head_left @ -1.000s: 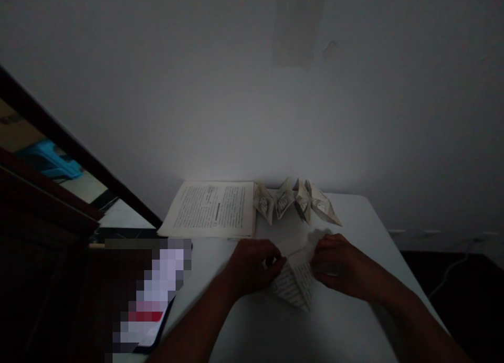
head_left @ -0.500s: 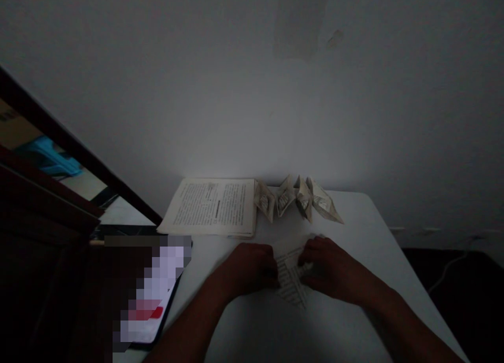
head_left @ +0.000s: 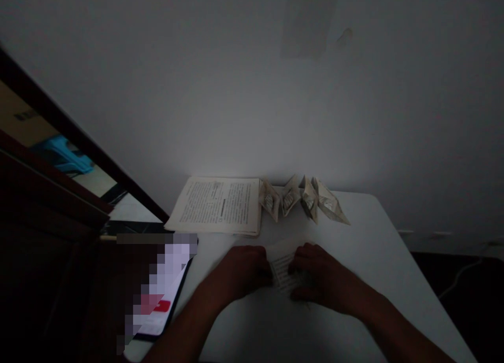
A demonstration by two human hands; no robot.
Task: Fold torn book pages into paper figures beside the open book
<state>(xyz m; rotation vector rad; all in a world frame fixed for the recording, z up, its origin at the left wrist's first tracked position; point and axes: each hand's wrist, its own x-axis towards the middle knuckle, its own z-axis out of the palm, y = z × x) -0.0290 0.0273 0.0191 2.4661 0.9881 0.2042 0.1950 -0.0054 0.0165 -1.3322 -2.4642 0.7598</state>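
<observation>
A folded sheet of printed paper [head_left: 280, 263] lies flat on the white table [head_left: 354, 258], close in front of me. My left hand [head_left: 244, 271] rests curled on its left edge, fingers pressed down on the fold. My right hand [head_left: 321, 276] lies over its right side, fingers bent and pressing the paper to the table. Only a narrow strip of the paper shows between the two hands. The room is dim.
A stack of printed pages [head_left: 220, 204] lies at the table's back left. Several folded paper boats [head_left: 305, 199] stand in a row along the wall. A tablet with a lit, blurred screen [head_left: 157, 295] lies at the left edge. Dark wooden furniture stands further left.
The folded paper was raised and open between my hands; it has been flattened on the table. Both hands have moved closer together over it.
</observation>
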